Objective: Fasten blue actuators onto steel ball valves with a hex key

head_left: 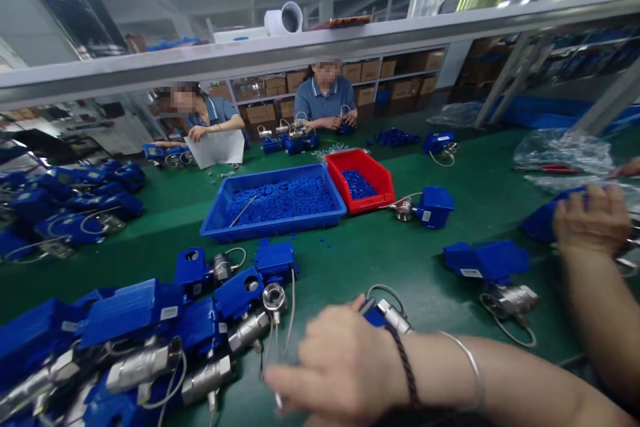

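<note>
My left hand reaches across the front of the green table, with a braided cord and a silver bangle on its wrist. Its fingertips pinch the end of a thin white cable that trails from a heap of blue actuator valves. Just behind the hand lies one blue valve unit with a metal fitting. At the right edge, my right hand is closed over a blue actuator box. Another blue actuator with a steel valve body lies between my two hands.
A blue tray and a red tray of small blue parts stand mid-table. One more actuator lies beside the red tray. More blue units are piled at the left. Two people sit working at the far side. Clear plastic bags lie far right.
</note>
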Tool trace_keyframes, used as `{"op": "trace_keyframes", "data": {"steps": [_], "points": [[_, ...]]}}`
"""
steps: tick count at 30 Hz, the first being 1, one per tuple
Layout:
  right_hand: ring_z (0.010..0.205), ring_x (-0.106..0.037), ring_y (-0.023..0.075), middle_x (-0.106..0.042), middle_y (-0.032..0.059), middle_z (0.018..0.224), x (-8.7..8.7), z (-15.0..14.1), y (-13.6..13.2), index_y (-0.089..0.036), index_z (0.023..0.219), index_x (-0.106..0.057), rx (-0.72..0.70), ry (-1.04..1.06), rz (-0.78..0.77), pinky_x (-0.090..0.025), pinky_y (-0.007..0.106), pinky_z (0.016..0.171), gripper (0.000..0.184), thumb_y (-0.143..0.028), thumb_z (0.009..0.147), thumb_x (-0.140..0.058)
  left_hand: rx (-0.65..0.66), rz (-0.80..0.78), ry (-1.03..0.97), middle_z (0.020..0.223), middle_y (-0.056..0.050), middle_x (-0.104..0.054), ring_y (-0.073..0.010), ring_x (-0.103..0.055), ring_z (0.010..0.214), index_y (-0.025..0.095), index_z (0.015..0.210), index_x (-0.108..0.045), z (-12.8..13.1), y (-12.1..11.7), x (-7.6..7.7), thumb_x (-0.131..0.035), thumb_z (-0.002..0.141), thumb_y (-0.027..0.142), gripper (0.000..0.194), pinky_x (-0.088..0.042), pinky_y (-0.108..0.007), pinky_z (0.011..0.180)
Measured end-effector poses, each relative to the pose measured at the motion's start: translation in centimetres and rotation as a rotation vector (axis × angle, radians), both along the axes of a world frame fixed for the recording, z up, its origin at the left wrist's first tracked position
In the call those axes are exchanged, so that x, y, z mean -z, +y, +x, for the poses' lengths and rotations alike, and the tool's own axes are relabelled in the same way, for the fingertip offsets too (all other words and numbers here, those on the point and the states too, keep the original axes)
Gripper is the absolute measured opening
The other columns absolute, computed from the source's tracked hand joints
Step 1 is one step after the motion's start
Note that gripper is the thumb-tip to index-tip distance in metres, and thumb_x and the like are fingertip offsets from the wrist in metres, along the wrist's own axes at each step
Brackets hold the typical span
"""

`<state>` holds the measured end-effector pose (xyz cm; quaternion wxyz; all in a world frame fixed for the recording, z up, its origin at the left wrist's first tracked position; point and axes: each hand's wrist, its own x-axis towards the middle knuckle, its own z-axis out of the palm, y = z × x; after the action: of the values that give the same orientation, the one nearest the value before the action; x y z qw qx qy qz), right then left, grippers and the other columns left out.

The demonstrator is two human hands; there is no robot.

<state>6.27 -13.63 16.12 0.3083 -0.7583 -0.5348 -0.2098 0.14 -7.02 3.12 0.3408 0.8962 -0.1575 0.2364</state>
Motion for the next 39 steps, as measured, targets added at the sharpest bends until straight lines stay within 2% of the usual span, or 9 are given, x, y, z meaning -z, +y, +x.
{"op": "trace_keyframes", "data": {"steps": [4, 9, 14, 18, 22, 26, 32, 35, 39], "points": [[0.073, -0.06, 0.0151, -0.067, 0.0012, 0.075, 0.6, 6.8, 5.6, -0.022, 0.094, -0.073, 0.182, 0.338, -0.131, -0.045, 0.023, 0.066, 0.016, -0.028, 0.08, -0.067, 0.091, -0.023, 0.002, 0.125, -0.005, -0.054, -0.0332, -0.055, 0.109, 0.031, 0.103, -0.066, 0.0, 0.3, -0.9, -0.08, 0.046, 0.019, 0.059, -0.056, -0.05, 0.084], [0.071, -0.062, 0.0158, -0.069, 0.0053, 0.083, 6.0, 15.5, -2.6, -0.011, 0.11, -0.068, 0.621, 0.678, -0.051, -0.049, 0.025, 0.07, 0.043, -0.005, 0.07, -0.055, 0.138, -0.057, -0.012, 0.129, -0.008, -0.051, -0.0355, -0.052, 0.111, 0.03, 0.104, -0.064, -0.3, 0.7, -0.9, -0.083, 0.044, 0.014, 0.065, -0.055, -0.055, 0.084], [0.078, -0.066, 0.0226, -0.071, 0.0097, 0.079, 12.4, 8.2, -13.3, -0.012, 0.075, -0.072, 0.9, 0.828, 0.039, -0.052, 0.031, 0.072, 0.03, -0.014, 0.07, -0.043, 0.116, -0.07, -0.003, 0.131, -0.008, -0.05, -0.0347, -0.051, 0.112, 0.03, 0.105, -0.064, -0.4, 0.7, -0.7, -0.08, 0.047, 0.012, 0.063, -0.054, -0.055, 0.084], [0.075, -0.065, 0.0253, -0.068, 0.0103, 0.077, 14.9, -0.4, -17.0, -0.013, 0.091, -0.07, 1.021, 0.798, 0.153, -0.052, 0.035, 0.067, 0.042, -0.037, 0.084, -0.036, 0.171, -0.064, 0.065, 0.136, -0.008, -0.045, -0.0342, -0.05, 0.115, 0.032, 0.105, -0.064, -0.4, 0.8, -1.1, -0.08, 0.046, 0.012, 0.064, -0.053, -0.054, 0.086], [0.081, -0.061, 0.0246, -0.064, 0.0082, 0.078, 15.3, -2.7, -17.4, -0.019, 0.077, -0.065, 0.971, 0.727, 0.229, -0.049, 0.033, 0.073, 0.048, -0.058, 0.087, -0.038, 0.213, -0.06, 0.076, 0.136, -0.008, -0.046, -0.0344, -0.05, 0.115, 0.032, 0.104, -0.065, -0.4, 0.9, -1.3, -0.081, 0.045, 0.011, 0.065, -0.052, -0.055, 0.087], [0.055, -0.048, 0.0173, -0.047, 0.0012, 0.055, 14.8, -0.6, -17.2, -0.021, 0.048, -0.044, 0.901, 0.868, 0.2, -0.041, 0.03, 0.058, 0.062, -0.074, 0.079, -0.04, 0.206, -0.048, 0.009, 0.127, -0.009, -0.053, -0.0348, -0.053, 0.112, 0.031, 0.105, -0.064, -0.3, 1.1, -1.0, -0.083, 0.041, 0.014, 0.068, -0.054, -0.056, 0.084], [0.04, -0.033, 0.0131, -0.032, -0.0019, 0.043, 14.3, 3.9, -17.0, -0.025, 0.045, -0.028, 0.974, 1.013, 0.29, -0.032, 0.027, 0.042, 0.065, -0.082, 0.076, -0.027, 0.177, -0.009, -0.126, 0.118, -0.01, -0.057, -0.0352, -0.056, 0.105, 0.028, 0.098, -0.066, 0.1, 1.0, 0.2, -0.087, 0.036, 0.029, 0.066, -0.057, -0.052, 0.079], [0.044, -0.041, 0.0162, -0.042, 0.0032, 0.045, 14.5, 6.2, -16.8, -0.024, 0.044, -0.036, 1.088, 0.907, 0.228, -0.032, 0.029, 0.044, 0.065, -0.077, 0.079, -0.026, 0.151, 0.01, -0.156, 0.118, -0.007, -0.058, -0.0339, -0.057, 0.104, 0.029, 0.096, -0.067, 0.4, 1.0, 1.6, -0.087, 0.04, 0.037, 0.06, -0.058, -0.047, 0.077], [0.06, -0.055, 0.0228, -0.058, 0.0094, 0.062, 14.6, 8.8, -16.0, -0.02, 0.047, -0.055, 1.108, 0.74, 0.061, -0.039, 0.034, 0.058, 0.056, -0.061, 0.081, -0.038, 0.108, 0.154, -0.131, 0.119, 0.003, -0.06, -0.0263, -0.058, 0.108, 0.04, 0.096, -0.067, 0.7, 0.8, 4.6, -0.081, 0.058, 0.017, 0.047, -0.057, -0.037, 0.083]]}}
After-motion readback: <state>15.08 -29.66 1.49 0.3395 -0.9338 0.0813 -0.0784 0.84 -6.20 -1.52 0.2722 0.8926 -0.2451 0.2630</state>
